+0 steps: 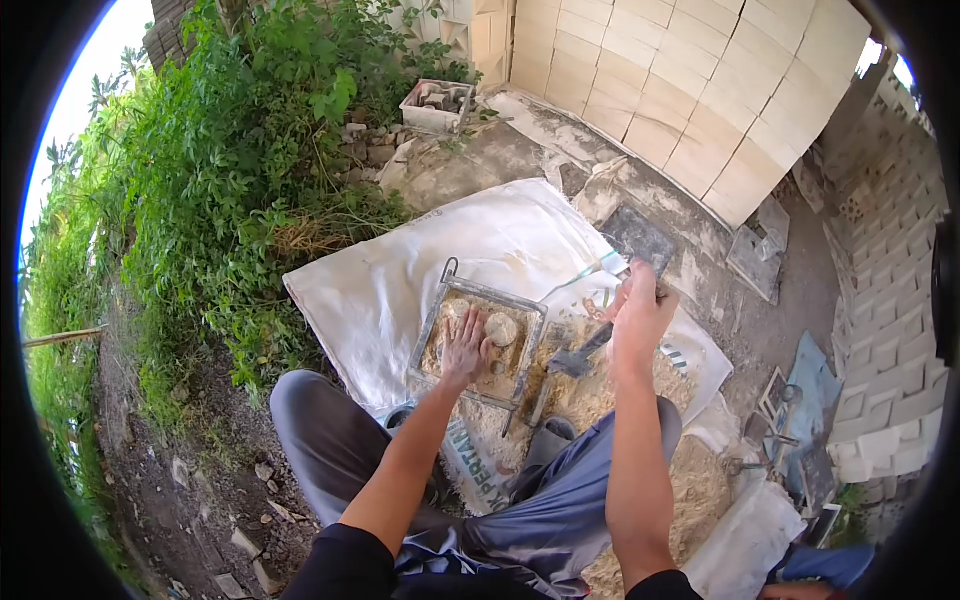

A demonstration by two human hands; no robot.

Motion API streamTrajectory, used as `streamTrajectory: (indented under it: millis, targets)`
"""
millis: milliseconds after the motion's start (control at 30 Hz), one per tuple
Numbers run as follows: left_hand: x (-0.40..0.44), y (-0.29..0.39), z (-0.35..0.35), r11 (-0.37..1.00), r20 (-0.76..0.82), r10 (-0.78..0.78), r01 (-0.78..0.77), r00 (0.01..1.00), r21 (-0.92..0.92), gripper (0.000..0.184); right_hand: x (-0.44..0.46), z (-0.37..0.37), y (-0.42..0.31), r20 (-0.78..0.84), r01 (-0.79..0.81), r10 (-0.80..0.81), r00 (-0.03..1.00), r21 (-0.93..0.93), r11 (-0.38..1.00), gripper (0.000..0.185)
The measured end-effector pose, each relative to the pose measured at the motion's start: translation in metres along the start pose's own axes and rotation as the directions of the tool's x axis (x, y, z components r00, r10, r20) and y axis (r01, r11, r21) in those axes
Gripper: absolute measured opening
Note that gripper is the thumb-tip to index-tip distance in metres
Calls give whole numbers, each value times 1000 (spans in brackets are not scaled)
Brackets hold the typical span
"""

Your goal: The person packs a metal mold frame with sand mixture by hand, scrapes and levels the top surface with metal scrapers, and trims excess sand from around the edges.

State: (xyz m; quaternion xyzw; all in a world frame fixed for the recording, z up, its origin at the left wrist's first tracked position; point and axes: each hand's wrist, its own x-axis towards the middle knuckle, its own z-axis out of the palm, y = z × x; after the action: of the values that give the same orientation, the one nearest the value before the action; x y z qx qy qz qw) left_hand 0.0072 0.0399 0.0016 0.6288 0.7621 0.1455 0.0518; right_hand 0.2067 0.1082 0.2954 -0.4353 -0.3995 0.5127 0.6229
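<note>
My left hand lies flat with its fingers spread on sandy material inside a square metal frame. Pale round pieces sit in the frame beside my fingers. My right hand is wrapped round the handle of a hammer, raised to the right of the frame. The hammer's dark head hangs to the lower left of that hand, over loose sand. A white woven sheet spreads beneath the frame.
Plants grow at the left. A white box stands at the back, near stacked pale panels. A dark slab lies beyond my right hand. Tools and a blue cloth are at the right; part of another person shows lower right.
</note>
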Motion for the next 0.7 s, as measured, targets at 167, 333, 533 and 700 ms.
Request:
streamTrajectory:
  millis: [167, 333, 533, 700]
  targets:
    - [-43, 10, 22, 960, -120, -256, 266, 959, 81, 69, 3, 2, 6, 55, 24, -21, 998, -57, 998, 45]
    - [-3, -6, 3, 941, -132, -328, 336, 935, 39, 74, -2, 1, -3, 69, 47, -40, 997, -106, 993, 45]
    - [20, -22, 1, 940, -119, -337, 340, 934, 0, 71, 3, -5, -3, 77, -21, 22, 997, -21, 1000, 44]
    - [37, -29, -17, 943, -109, -331, 324, 937, -77, 63, -1, 3, 1, 42, -36, 39, 998, -72, 997, 45]
